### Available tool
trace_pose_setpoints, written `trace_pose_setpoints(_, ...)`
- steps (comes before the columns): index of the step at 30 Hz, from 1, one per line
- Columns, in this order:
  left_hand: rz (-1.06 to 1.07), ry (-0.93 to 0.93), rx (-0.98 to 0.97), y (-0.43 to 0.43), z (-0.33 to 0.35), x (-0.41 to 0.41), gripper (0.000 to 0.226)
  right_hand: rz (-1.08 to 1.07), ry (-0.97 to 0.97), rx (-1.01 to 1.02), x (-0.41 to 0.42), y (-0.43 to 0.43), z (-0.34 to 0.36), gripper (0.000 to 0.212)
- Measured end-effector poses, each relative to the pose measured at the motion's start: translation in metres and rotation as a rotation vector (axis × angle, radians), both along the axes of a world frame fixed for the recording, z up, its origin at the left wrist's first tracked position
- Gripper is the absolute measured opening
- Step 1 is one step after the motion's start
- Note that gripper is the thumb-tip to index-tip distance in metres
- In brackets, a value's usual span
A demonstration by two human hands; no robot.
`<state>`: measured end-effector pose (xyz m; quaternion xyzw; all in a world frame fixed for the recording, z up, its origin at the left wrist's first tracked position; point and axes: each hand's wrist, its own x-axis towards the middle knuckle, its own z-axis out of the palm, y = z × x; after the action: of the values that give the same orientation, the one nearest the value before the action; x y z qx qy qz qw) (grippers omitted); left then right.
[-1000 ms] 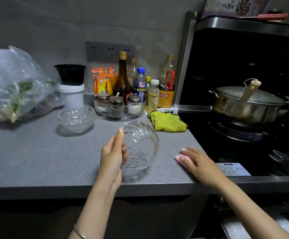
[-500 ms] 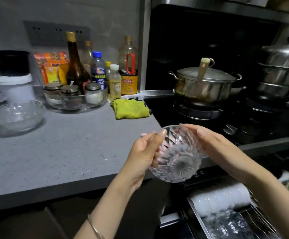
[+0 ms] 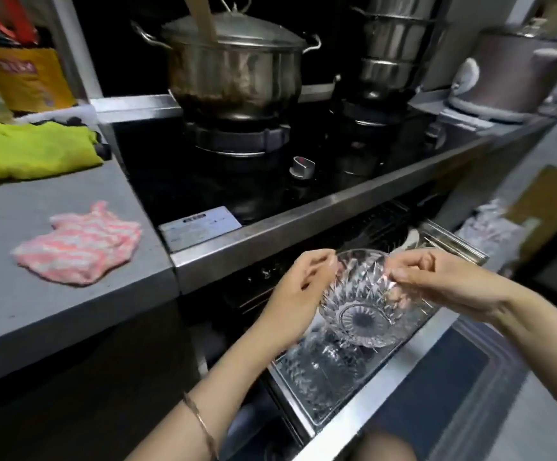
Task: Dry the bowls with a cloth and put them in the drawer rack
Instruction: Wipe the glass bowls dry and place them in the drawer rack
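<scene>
Both hands hold the cut-glass bowl just above the open drawer rack, at 5 o'clock in the view. The left hand has its grip pinched on the rim at the bowl's 10 o'clock, the right hand at its 2 o'clock. More glass bowls lie in the rack below. The pink cloth lies on the tabletop at 9 o'clock.

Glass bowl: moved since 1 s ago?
Yes. The glass bowl went right and down, off the counter; left hand and right hand hold it over the drawer rack.
</scene>
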<state>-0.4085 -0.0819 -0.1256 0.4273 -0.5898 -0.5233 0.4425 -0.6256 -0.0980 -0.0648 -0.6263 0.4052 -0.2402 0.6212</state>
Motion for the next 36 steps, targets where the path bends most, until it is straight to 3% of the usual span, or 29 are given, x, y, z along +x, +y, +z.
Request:
trace_pose_setpoints(2,0.005,-0.091,-0.059,-0.009,-0.033,-0.014,0.047,-0.129,0.014,0.047,-0.018,-0.013,-0.019,0.014)
trace_pose_setpoints(6,-0.03,-0.491,-0.138,-0.026,-0.093,-0.028,0.059,-0.248,0.155,0.083,-0.045,-0.047,-0.065,0.071)
trace_pose_setpoints(10,-0.151,-0.831,-0.194,-0.042,-0.142,-0.042,0.067,-0.325,0.236,0.153,-0.052,-0.076,-0.096,0.047)
trace_pose_setpoints(16,-0.25,-1.087,-0.241,-0.054,-0.191,-0.048,0.069,-0.261,0.427,0.278,-0.055,-0.111,-0.143,0.029)
trace_pose_setpoints(18,-0.242,-1.106,-0.218,-0.053,-0.199,-0.048,0.071,-0.273,0.477,0.325,-0.054,-0.12,-0.162,0.018)
trace_pose_setpoints(20,-0.228,-1.093,-0.192,-0.053,-0.205,-0.048,0.074,-0.262,0.519,0.38,-0.054,-0.128,-0.178,0.019)
trace_pose_setpoints(25,-0.19,-1.06,-0.181,-0.051,-0.208,-0.047,0.081,-0.127,0.655,0.557,-0.052,-0.144,-0.205,0.048)
trace_pose_setpoints(29,-0.163,-1.043,-0.19,-0.052,-0.209,-0.048,0.085,-0.002,0.616,0.715,-0.042,-0.146,-0.211,0.031)
trace_pose_setpoints(36,-0.13,-1.034,-0.195,-0.049,-0.209,-0.047,0.084,0.085,0.666,0.724,-0.023,-0.144,-0.228,0.029)
